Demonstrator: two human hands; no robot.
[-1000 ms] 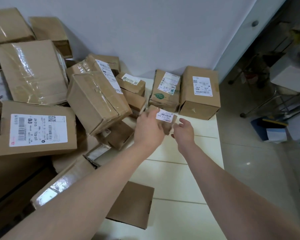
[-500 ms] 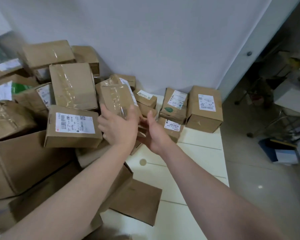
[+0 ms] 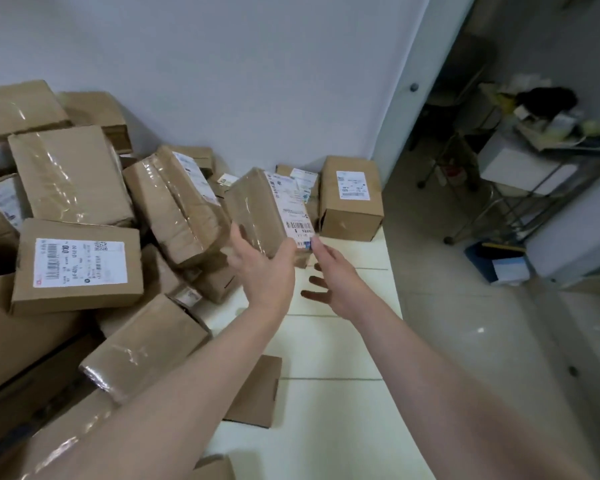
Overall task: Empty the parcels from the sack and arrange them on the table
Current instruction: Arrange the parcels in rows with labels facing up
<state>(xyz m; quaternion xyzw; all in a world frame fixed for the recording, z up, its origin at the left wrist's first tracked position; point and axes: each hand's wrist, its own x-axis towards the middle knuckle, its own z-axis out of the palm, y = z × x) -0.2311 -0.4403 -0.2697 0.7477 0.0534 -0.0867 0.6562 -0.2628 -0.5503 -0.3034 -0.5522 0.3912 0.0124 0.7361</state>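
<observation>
My left hand [image 3: 262, 268] grips a taped brown parcel [image 3: 257, 209] from below and holds it tilted above the pale table [image 3: 329, 344]; its white label faces right. My right hand [image 3: 336, 278] is just right of the parcel, fingers spread, one fingertip at the label's lower corner. A heap of brown parcels [image 3: 77, 209] fills the table's left side. An upright labelled box [image 3: 350, 199] stands at the far right corner, against the wall. No sack is in view.
A flat piece of cardboard [image 3: 257, 393] lies on the table near me. The table's right edge drops to a tiled floor [image 3: 482, 341]. Beyond are a metal trolley with clutter [image 3: 541, 157] and a blue bin [image 3: 499, 265].
My left hand has lifted a taped parcel out of the heap and carried it right, above the table. My right hand came off the small labelled box and now hovers beside it.
</observation>
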